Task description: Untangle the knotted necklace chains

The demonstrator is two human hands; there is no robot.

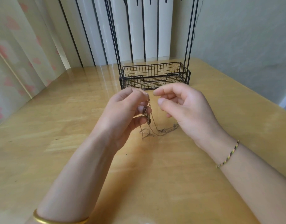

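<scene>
Thin gold necklace chains (156, 128) hang from my left hand (124, 113) and trail in loops onto the wooden table (74, 126). My left thumb and forefinger pinch the chains near their top, and small dark pendants (147, 117) dangle against my curled lower fingers. My right hand (184, 107) hovers just to the right of the chains with thumb and forefinger slightly apart and nothing visibly between them. Part of the chain lies under my right palm.
A black wire basket (155, 75) with tall wire uprights stands on the table just behind my hands. Curtains hang at the left, a wall is at the right. The table's right edge runs diagonally near my right forearm.
</scene>
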